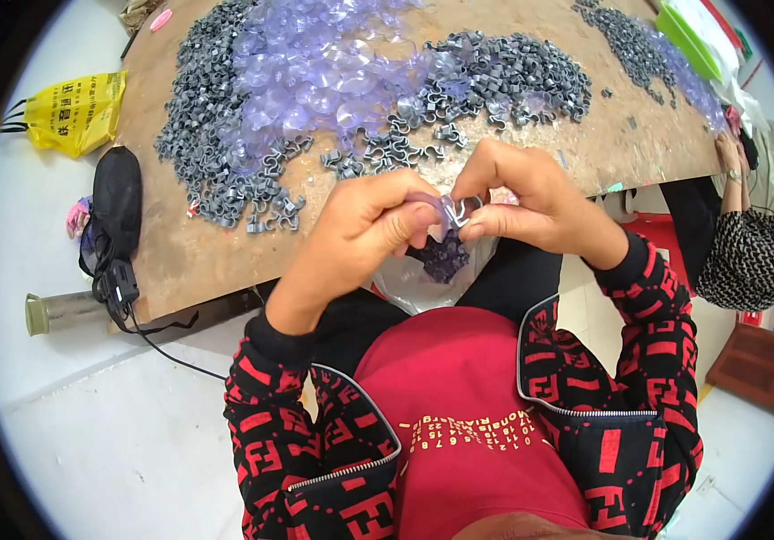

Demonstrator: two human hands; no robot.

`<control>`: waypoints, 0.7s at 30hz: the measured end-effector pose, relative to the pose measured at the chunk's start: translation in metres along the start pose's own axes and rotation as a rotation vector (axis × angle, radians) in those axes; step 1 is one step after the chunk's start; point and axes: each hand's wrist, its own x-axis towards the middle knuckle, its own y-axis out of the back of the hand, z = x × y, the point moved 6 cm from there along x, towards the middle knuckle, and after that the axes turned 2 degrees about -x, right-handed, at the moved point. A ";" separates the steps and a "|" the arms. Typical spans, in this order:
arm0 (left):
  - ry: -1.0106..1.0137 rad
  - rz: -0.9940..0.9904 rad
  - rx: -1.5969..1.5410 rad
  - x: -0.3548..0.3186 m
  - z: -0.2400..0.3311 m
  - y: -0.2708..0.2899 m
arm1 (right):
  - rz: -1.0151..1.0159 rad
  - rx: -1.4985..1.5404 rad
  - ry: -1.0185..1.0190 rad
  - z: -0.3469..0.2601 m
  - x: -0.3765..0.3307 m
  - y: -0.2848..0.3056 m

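Note:
Just past the table's near edge, over my lap, my two hands meet. My left hand (364, 225) pinches a see-through purple suction cup (444, 214) between thumb and forefinger. Against it, my right hand (531, 196) grips a small grey plastic clip (469, 207) with thumb and forefinger. The two parts touch; whether they are joined I cannot tell. Below my fingers, a see-through plastic bag (405, 286) sits between my legs with a cluster of dark purple-grey pieces (445, 258) in it.
On the wooden table (351, 193) lie heaps of grey clips (198, 99) and purple suction cups (315, 81). A yellow bag (76, 112) and a black pouch with a cord (119, 202) hang at the left edge. Another person's arm (730, 166) rests at the far right, near a green tray (688, 40).

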 end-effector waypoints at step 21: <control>-0.433 0.218 0.498 -0.006 0.020 -0.007 | -0.065 -0.116 -0.024 -0.010 -0.005 0.006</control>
